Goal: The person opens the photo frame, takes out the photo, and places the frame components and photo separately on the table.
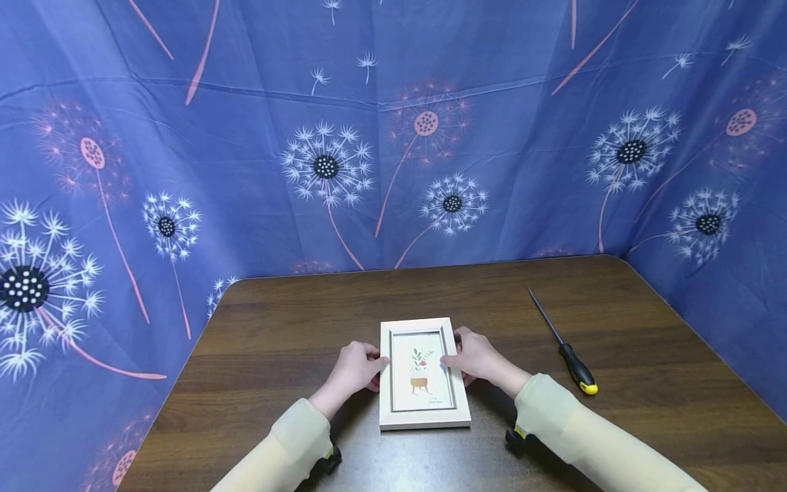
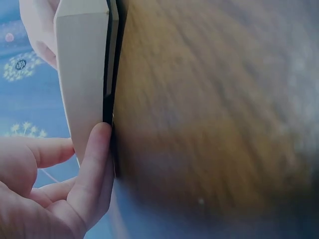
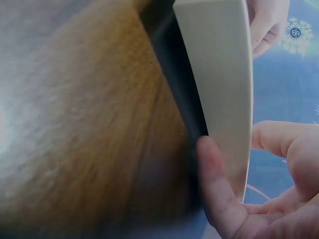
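A white picture frame [image 1: 424, 419] with a print of a potted plant faces up at the front middle of the table. My left hand [image 1: 355, 372] grips its left side, thumb on the front face and fingers along the side and lower edge. On the opposite side my right hand [image 1: 478, 357] holds it the same way, thumb on the front. Both wrist views show the pale side of the picture frame [image 2: 82, 64] close over the wood, a dark gap under it, and a fingertip [image 3: 212, 154] at its lower edge.
To the right on the brown wooden table [image 1: 277, 307] lies a screwdriver [image 1: 574, 365] with a black and yellow handle, its shaft pointing away. A blue cloth [image 1: 246, 137] with dandelion prints hangs behind the table and along its sides.
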Motion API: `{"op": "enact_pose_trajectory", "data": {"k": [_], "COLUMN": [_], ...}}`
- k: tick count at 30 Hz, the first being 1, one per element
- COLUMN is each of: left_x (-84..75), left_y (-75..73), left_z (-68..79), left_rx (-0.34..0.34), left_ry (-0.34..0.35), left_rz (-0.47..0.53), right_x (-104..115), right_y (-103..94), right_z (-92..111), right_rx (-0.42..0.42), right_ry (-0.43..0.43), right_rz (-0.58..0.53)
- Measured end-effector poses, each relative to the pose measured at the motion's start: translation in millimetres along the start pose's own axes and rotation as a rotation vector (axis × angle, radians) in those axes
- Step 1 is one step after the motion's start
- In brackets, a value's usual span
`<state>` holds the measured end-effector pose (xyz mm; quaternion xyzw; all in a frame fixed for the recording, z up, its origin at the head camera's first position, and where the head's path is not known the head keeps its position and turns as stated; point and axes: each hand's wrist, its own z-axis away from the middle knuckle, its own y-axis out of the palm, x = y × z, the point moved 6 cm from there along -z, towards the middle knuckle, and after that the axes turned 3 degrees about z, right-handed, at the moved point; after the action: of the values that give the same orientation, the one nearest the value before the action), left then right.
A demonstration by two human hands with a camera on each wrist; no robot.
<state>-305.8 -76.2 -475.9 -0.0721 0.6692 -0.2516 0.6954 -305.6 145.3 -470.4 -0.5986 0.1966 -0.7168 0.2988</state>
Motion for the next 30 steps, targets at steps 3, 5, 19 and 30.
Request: {"op": "enact_pose_trajectory", "data": {"k": [3,5,19,30], "left_x": [-1.9,-3.3,-12.1,-16.5], "left_y": [4.0,6.4,18.6,25.8], "left_z": [0.8,1.8,10.0,15.8], "left_rx": [0.016,0.023,0.062,0.088], "left_ry": [-0.003,-0.004,-0.002,0.008], "left_rz": [-0.011,-0.023,-0.060,-0.052], "right_x": [-3,-5,-12,-16], "right_y": [-2.3,-3.8,-12.0,-15.8], "right_z": [4,7,20,30], "right_rx": [-0.006,-0.011,0.010,0.020], "right_ry": [0.001,0.000,0.008,0.029], "right_rz": [0.009,0.010,0.016,0.027]}}
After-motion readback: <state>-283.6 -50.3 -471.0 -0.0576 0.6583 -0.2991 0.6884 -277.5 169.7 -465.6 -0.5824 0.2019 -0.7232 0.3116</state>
